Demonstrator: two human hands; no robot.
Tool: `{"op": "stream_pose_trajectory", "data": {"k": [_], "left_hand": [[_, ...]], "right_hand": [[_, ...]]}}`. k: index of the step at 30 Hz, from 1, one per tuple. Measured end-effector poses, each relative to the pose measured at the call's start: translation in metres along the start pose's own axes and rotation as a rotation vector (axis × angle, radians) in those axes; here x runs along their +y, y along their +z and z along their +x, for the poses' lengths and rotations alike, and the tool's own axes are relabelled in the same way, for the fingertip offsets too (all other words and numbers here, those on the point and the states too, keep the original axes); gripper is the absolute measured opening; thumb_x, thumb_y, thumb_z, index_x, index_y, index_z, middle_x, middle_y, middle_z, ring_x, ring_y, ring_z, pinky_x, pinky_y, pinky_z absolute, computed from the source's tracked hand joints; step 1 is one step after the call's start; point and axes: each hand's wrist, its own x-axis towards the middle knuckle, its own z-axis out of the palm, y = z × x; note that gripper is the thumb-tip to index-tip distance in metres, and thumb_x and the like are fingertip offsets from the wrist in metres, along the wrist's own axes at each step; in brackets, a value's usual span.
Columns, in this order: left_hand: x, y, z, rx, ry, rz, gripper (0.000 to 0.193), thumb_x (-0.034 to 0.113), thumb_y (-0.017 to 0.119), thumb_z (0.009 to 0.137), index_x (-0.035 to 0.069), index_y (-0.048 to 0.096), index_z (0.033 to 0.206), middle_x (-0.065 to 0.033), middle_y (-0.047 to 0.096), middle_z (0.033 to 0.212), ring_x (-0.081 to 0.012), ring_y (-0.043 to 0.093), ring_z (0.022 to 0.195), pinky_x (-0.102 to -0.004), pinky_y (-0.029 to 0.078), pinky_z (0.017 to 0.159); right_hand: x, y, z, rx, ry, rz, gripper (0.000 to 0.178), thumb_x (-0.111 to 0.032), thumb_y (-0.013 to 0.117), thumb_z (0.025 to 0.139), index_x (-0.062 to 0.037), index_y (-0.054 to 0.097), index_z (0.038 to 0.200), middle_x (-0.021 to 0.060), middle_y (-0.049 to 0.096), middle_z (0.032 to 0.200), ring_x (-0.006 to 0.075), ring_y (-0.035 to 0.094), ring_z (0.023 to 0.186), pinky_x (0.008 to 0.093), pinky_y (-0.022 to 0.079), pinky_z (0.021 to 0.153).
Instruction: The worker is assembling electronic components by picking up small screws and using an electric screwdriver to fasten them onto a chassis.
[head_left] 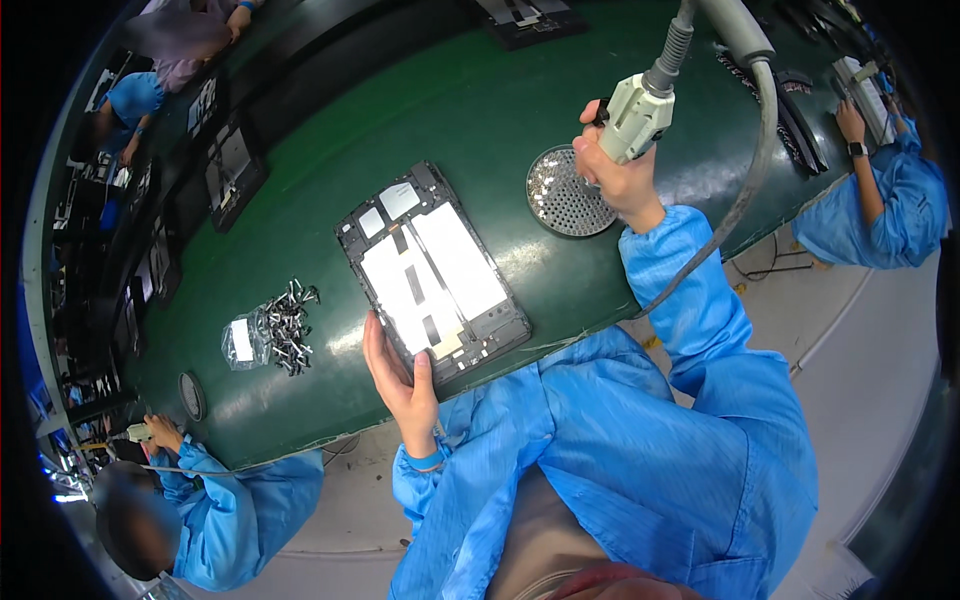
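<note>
An opened tablet body (432, 272) with white panels and a dark frame lies on the green belt (480, 110). My left hand (398, 375) holds its near corner, thumb on the frame. My right hand (617, 172) is wrapped around a grey electric screwdriver (640, 110) with a hanging hose, its tip hidden, held over a round metal screw tray (563, 195) full of small screws.
A clear bag with several small metal parts (275, 330) lies left of the tablet. Dark trays and other tablet bodies (232, 170) line the far side. Co-workers in blue coats stand at the lower left (215, 500) and upper right (885, 200).
</note>
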Motion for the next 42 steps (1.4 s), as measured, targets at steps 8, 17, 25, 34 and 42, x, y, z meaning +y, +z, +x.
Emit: {"op": "stream_pose_trajectory", "data": {"k": [8,17,25,34,42], "left_hand": [[0.0,0.0,0.0,0.001,0.034,0.015,0.061,0.004,0.056,0.089,-0.003,0.029,0.144,-0.0163,0.028,0.149,-0.0276,0.031,0.137,-0.0402,0.024,0.114],[-0.002,0.003,0.001,-0.014,0.018,-0.014,0.058,0.004,0.056,0.089,-0.003,0.033,0.142,-0.0167,0.029,0.149,-0.0274,0.031,0.137,-0.0408,0.025,0.114],[0.005,0.002,0.006,-0.01,0.018,0.002,0.058,0.001,0.055,0.088,-0.002,0.034,0.141,-0.0172,0.028,0.149,-0.0285,0.029,0.139,-0.0409,0.023,0.114],[0.0,-0.009,-0.005,-0.045,0.022,0.141,0.057,0.001,0.056,0.085,0.001,0.038,0.139,-0.0228,0.024,0.151,-0.0376,0.025,0.14,-0.0427,0.021,0.113],[0.027,-0.02,0.01,0.074,-0.1,0.002,0.053,-0.001,0.057,0.083,0.001,0.043,0.134,-0.0217,0.039,0.141,-0.0356,0.036,0.134,-0.0404,0.03,0.109]], "right_hand": [[-0.001,0.001,-0.001,-0.021,-0.017,-0.031,0.025,0.002,0.064,0.082,0.0025,0.053,0.104,-0.0006,0.055,0.064,0.0058,0.05,0.052,0.0217,0.039,0.047],[0.0,-0.006,-0.002,-0.011,-0.005,-0.052,0.028,0.0,0.067,0.08,0.0028,0.053,0.104,-0.0001,0.055,0.066,0.006,0.052,0.054,0.0217,0.041,0.049],[0.011,0.006,-0.007,0.233,-0.148,-0.164,0.028,0.003,0.068,0.08,0.0017,0.054,0.105,-0.0022,0.055,0.069,0.0045,0.051,0.058,0.0214,0.042,0.053],[0.009,0.008,-0.002,0.024,-0.08,-0.162,0.031,0.002,0.061,0.086,0.0013,0.048,0.114,-0.0028,0.046,0.064,0.0056,0.042,0.051,0.0218,0.035,0.049],[0.006,0.016,0.008,-0.029,-0.052,-0.135,0.032,-0.007,0.061,0.089,0.0005,0.046,0.116,-0.0002,0.046,0.064,0.0079,0.042,0.051,0.0239,0.038,0.051]]}}
